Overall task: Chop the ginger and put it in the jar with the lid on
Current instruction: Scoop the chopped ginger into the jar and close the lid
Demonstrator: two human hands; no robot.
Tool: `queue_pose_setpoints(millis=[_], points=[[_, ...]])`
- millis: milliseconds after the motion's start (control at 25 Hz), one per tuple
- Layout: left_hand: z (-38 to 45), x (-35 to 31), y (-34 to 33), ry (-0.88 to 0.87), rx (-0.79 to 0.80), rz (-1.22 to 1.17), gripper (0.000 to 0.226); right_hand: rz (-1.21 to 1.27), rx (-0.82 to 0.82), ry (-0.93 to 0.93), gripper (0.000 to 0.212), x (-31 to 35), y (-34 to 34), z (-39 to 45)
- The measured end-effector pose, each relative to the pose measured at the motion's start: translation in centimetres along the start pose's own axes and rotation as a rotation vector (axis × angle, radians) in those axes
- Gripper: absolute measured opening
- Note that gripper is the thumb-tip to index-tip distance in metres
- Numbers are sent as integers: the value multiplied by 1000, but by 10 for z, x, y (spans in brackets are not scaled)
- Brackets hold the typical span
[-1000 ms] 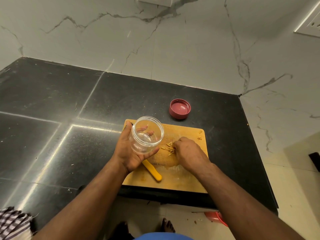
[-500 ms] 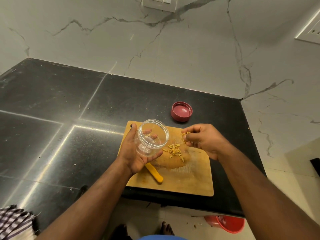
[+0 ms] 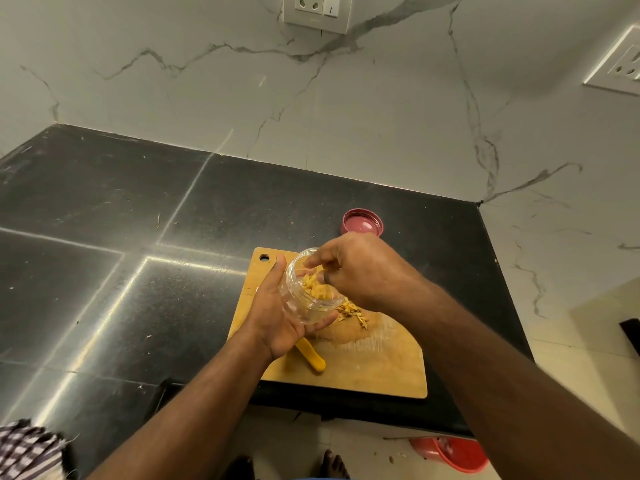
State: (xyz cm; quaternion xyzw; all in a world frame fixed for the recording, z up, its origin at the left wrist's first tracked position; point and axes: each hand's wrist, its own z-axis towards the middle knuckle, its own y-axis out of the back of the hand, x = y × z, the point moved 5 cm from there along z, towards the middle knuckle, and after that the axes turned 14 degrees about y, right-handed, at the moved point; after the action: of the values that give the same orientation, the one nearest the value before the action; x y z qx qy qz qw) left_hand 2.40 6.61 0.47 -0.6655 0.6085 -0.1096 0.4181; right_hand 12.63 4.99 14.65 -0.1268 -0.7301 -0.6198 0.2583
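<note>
Head view, hands and jar
Left hand [image 3: 277, 320]: curled round the side of the clear jar [image 3: 304, 289], thumb up along its far wall, holding it tilted above the cutting board [image 3: 363, 372] with the mouth turned toward the right hand.
Right hand [image 3: 360, 268]: at the jar's mouth, fingers [image 3: 320, 259] bunched over the opening with pale yellow bits just below the tips; whether they still pinch any of them cannot be told.
Ginger in the jar [image 3: 313, 287]: chopped pieces lie inside, against the lower wall.

Head view, board and counter
Ginger on the board [image 3: 349, 311]: a small loose heap of chopped pieces, just beside the jar's base, on a damp patch of the wood.
Knife handle [image 3: 311, 358]: yellow, lying on the board; the rest is hidden under the left hand.
Lid [image 3: 362, 221]: red, resting apart from the jar on the black counter [image 3: 138, 237], just beyond the board's far edge, inner side up.
Cutting board: wooden, with a hanging hole at its far left corner, near the counter's front edge.

Head view, surroundings
Wall [image 3: 346, 109]: white marble with grey veins, bearing a socket [image 3: 315, 10].
Floor: a red tub [image 3: 453, 452] below the counter's edge.
</note>
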Motion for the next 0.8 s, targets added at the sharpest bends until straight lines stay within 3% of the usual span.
queue_pose_setpoints(millis=[120,280,400,560,800], points=[[0,0,3,11,7,-11,73,-22,-164,50,23,4,15,-6],[0,0,4,9,18,-12,71,116,-244,125,23,7,23,-15],[1,-5,13,5,37,-50,73,223,-403,1,19,-43,28,-20],[2,-11,26,-12,34,-85,74,-128,-14,-239,32,-114,-40,-16],[2,-13,28,-27,23,-76,75,-266,-8,-146,33,-116,-81,-7]])
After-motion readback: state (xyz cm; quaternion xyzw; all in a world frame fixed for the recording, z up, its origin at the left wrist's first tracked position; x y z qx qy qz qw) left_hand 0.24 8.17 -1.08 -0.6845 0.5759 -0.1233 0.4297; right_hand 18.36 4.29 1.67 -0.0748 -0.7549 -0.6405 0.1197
